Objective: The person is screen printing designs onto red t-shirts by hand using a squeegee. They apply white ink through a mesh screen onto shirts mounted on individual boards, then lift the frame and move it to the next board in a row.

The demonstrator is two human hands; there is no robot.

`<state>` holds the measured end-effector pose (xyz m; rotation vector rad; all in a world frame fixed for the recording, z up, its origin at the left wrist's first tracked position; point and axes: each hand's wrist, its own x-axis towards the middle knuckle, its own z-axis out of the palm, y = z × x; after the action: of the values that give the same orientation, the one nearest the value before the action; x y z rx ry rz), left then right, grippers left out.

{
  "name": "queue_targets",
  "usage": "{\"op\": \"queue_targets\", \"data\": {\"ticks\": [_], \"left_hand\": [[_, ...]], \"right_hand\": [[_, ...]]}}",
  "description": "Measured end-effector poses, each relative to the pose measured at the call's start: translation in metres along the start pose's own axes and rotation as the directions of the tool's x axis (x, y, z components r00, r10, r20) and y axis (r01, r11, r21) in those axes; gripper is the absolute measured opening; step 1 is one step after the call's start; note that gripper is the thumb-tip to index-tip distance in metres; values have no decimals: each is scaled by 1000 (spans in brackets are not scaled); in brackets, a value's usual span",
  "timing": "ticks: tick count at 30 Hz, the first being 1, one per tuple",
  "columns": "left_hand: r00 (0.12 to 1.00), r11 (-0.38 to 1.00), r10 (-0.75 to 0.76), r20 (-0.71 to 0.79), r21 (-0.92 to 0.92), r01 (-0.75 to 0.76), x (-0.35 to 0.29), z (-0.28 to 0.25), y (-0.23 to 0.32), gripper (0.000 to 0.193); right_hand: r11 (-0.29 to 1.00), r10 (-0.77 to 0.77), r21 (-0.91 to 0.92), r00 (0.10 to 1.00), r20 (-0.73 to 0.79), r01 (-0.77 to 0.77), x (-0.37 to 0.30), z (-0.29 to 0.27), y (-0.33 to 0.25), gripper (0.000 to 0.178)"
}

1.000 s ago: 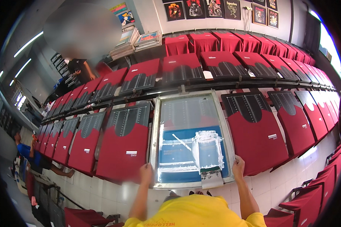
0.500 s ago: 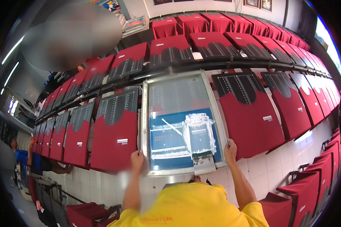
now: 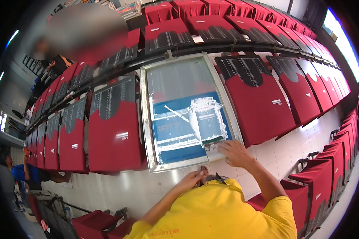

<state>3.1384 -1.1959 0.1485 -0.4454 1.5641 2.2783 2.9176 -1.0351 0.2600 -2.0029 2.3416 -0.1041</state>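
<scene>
A silk-screen printing frame (image 3: 144, 119) with a pale metal rim lies over a pallet in front of me. Its mesh has a blue area (image 3: 175, 153) smeared with white ink (image 3: 205, 102). At the near right part of the mesh leans a squeegee (image 3: 214, 153) with a dark green blade edge and an ink-stained grey body. My right hand (image 3: 234, 153) is closed on the squeegee's right side. Close to my waist, below the frame's near edge, is my left hand (image 3: 191, 180), off the frame; its fingers are hard to make out beside my foot (image 3: 204, 172).
Dark pallets dressed in red shirts (image 3: 113, 135) with small white prints stand in rows left, right (image 3: 259, 107) and beyond. More red shirts (image 3: 323, 179) hang on racks at the lower right. A person in blue (image 3: 22, 173) is at the far left. Pale tiles (image 3: 107, 181) cover the floor.
Both hands have let go of the frame's sides. My right hand has moved inward and taken hold of the squeegee; my left has drawn back toward my waist. The view has shifted somewhat.
</scene>
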Motion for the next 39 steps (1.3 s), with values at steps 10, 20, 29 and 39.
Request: {"op": "queue_targets", "data": {"ticks": [10,20,29,39], "left_hand": [[987,900,-12,-157,-433,-58,45,22,-3,36],[979,696,-145,-142,-718,-1,46,25,1,29],[995,661,-76,-60,-750,5,44,18,-1,15],[977,684,-195,-90,-726,69,27,32,35,27]], "right_hand": [[999,52,26,957,-285,-47,62,15,35,41],[999,17,-41,944,-330,-32,149,24,107,37],[896,135,357,929,344,-263,211,-18,176,40],[997,73,46,959,-272,-63,54,33,41,23]]}}
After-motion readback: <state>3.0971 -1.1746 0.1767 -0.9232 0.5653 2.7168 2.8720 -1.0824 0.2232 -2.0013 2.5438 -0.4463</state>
